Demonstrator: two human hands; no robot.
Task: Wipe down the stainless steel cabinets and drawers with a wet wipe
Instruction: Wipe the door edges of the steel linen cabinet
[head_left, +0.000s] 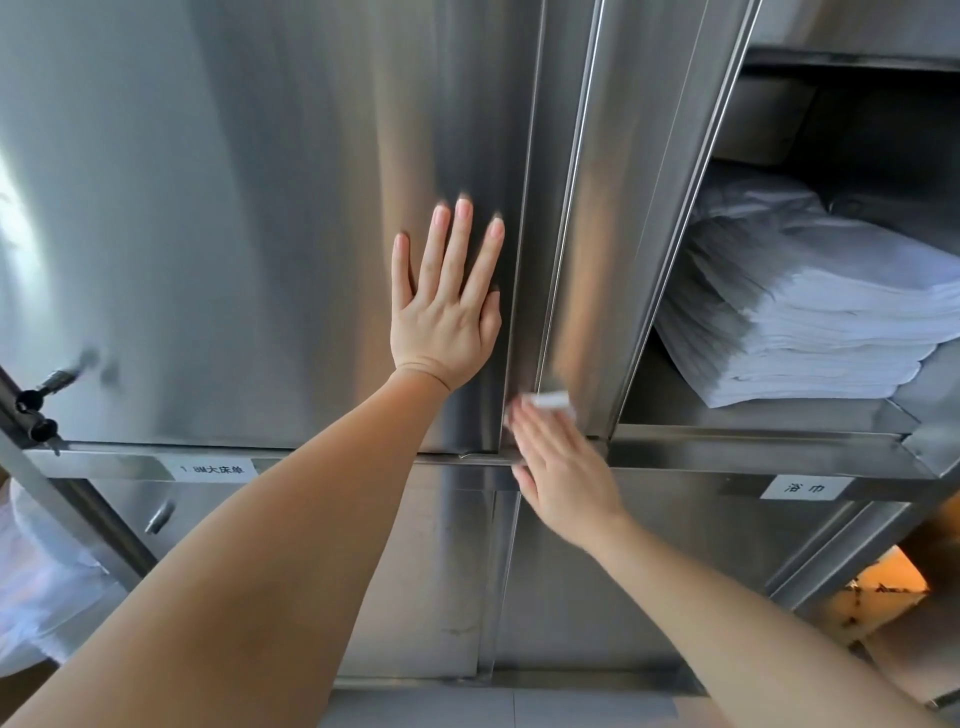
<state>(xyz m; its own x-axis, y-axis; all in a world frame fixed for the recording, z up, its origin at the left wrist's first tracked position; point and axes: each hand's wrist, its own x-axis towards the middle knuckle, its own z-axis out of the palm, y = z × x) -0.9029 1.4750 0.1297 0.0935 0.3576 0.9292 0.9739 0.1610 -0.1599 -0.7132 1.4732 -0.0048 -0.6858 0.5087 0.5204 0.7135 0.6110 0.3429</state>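
Head view: left hand (447, 312) flat, fingers straight, presses closed cabinet door (234, 208) near its right edge. Right hand (558, 467), blurred, fingers fairly straight, pushes wet wipe (550, 401) on upright steel post (587, 260) just right of door. Post runs up-down; right hand nearer, at post's bottom.

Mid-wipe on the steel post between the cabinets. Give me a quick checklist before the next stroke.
1. Wipe against the post: ok, under the right hand fingertips.
2. Right hand's hold on wipe: cannot tell, motion blur.
3. Left hand bracing the closed door: ok, flat, fingers straight.
4. Door seated shut: ok, edge lines up with the frame.
5. Folded linens clear of the wiping path: ok, back on the open shelf.
6. Key in door lock away from both hands: ok.
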